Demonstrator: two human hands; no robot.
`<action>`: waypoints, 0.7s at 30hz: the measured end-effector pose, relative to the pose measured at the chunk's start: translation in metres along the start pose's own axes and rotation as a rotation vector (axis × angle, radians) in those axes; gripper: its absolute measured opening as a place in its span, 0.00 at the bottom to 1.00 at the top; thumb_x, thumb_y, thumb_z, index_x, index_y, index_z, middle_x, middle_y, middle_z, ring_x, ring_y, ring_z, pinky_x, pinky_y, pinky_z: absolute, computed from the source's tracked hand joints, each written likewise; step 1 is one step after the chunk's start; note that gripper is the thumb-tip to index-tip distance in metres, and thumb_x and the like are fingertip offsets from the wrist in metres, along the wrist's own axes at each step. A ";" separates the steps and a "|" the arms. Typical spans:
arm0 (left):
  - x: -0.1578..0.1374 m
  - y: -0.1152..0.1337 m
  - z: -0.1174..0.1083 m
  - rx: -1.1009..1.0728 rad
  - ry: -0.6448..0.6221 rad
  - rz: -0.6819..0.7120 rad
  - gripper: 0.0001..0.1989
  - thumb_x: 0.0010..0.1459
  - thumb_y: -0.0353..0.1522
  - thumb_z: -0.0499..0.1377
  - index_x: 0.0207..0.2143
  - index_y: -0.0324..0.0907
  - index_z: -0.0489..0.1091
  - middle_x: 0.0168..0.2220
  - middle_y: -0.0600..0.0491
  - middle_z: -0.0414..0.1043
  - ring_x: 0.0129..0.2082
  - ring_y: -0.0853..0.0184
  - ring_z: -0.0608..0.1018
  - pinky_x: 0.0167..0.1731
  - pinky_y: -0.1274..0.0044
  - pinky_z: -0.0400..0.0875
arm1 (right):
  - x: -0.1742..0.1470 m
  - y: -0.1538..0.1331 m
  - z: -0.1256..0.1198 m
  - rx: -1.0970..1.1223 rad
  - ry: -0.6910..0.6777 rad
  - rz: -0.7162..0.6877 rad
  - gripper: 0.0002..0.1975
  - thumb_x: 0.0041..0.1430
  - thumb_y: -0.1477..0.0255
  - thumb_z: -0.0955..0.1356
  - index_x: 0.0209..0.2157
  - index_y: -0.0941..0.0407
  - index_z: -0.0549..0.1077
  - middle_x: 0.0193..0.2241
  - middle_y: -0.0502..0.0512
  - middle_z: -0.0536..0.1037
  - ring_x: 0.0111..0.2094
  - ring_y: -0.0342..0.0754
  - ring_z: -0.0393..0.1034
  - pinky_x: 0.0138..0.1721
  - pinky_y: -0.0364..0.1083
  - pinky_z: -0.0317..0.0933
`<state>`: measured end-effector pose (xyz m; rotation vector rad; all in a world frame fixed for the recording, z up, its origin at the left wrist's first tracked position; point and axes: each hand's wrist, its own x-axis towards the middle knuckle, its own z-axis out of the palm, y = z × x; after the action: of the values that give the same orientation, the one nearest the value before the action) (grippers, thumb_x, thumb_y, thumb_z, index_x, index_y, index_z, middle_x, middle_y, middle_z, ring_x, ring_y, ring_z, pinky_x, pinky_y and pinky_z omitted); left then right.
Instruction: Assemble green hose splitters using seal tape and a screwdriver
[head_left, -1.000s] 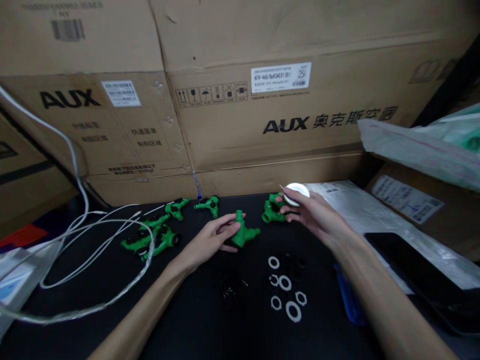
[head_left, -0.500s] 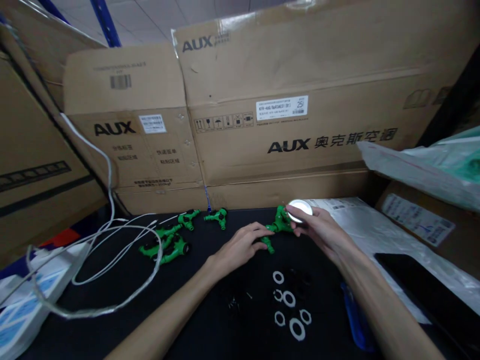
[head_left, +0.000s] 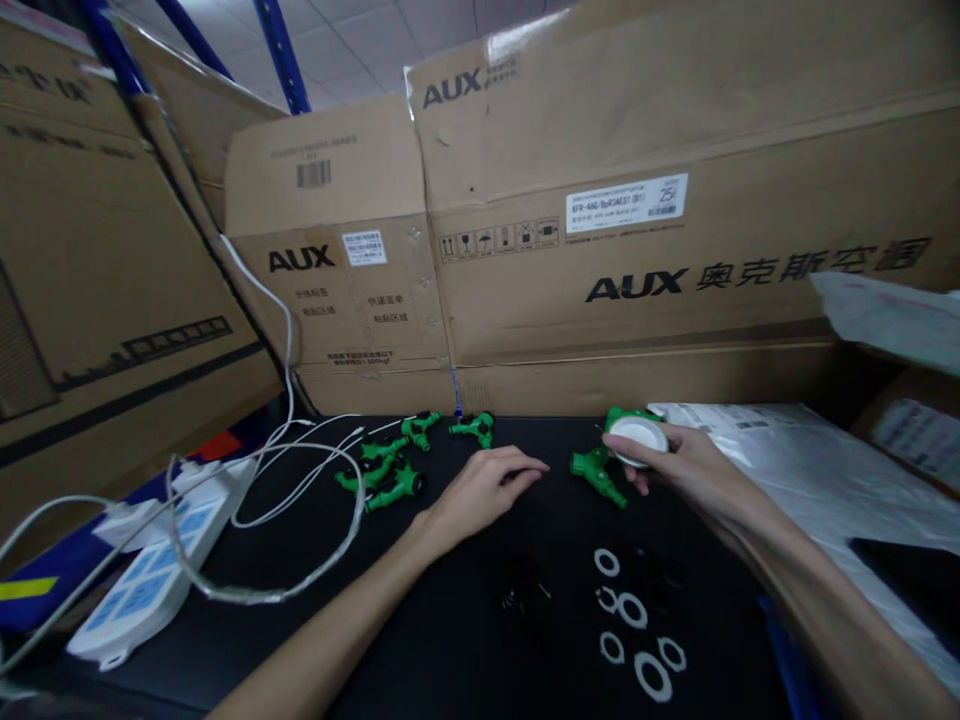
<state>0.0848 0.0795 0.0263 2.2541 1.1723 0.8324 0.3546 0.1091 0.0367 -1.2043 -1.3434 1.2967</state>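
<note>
My right hand (head_left: 679, 455) grips a white round cap-like disc (head_left: 636, 440) between thumb and fingers. Close beside and partly behind it, a green branched hose connector (head_left: 594, 474) lies on the black tabletop, with more green plastic behind the disc. To the left, my left hand (head_left: 495, 485) hovers low over the table, fingers stretched out and thumb slightly apart, nothing visible between them. Nearer me lie several white rings (head_left: 632, 610), some round and some with angular rims. Small dark pieces (head_left: 514, 600) beside them are hard to make out.
Several green connectors (head_left: 394, 484) lie at the left near looped white cables (head_left: 352, 520) and a power strip (head_left: 161, 570). Cardboard boxes (head_left: 637, 330) wall the back. At the right are white plastic packaging (head_left: 787, 470), a dark flat object (head_left: 911, 590) and a blue object (head_left: 787, 650).
The view has swung left, so things appear further right. My left hand has come away from the green connector it touched. My right hand still holds the white disc.
</note>
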 end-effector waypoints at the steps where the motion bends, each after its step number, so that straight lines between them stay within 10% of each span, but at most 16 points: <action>1: -0.005 -0.005 -0.007 0.006 0.028 -0.050 0.15 0.71 0.36 0.55 0.50 0.43 0.80 0.46 0.49 0.82 0.44 0.62 0.82 0.48 0.73 0.74 | -0.002 -0.001 0.003 0.024 -0.017 -0.003 0.17 0.52 0.62 0.80 0.30 0.61 0.77 0.20 0.49 0.75 0.20 0.40 0.67 0.21 0.39 0.61; 4: -0.010 -0.014 -0.016 0.017 0.122 -0.191 0.19 0.72 0.38 0.51 0.53 0.40 0.78 0.43 0.47 0.83 0.32 0.64 0.81 0.38 0.74 0.76 | -0.014 -0.009 0.016 0.103 -0.114 -0.002 0.19 0.46 0.61 0.82 0.32 0.61 0.81 0.26 0.55 0.81 0.27 0.43 0.74 0.30 0.40 0.68; 12: 0.047 0.019 0.016 -0.024 0.082 -0.290 0.13 0.67 0.38 0.59 0.47 0.47 0.82 0.43 0.50 0.85 0.41 0.61 0.83 0.42 0.74 0.74 | -0.058 -0.026 0.119 0.325 -0.664 0.131 0.24 0.51 0.58 0.80 0.47 0.56 0.83 0.45 0.61 0.84 0.46 0.52 0.78 0.57 0.50 0.67; 21: 0.075 0.018 0.030 -0.006 0.024 -0.297 0.15 0.69 0.38 0.61 0.54 0.41 0.72 0.54 0.46 0.74 0.49 0.59 0.79 0.49 0.63 0.78 | -0.105 -0.026 0.191 0.468 -0.872 0.296 0.27 0.44 0.60 0.82 0.46 0.57 0.84 0.51 0.64 0.82 0.53 0.59 0.77 0.55 0.56 0.70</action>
<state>0.1494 0.1292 0.0383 2.0021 1.4679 0.7434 0.1783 -0.0204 0.0547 -0.5096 -1.3191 2.3584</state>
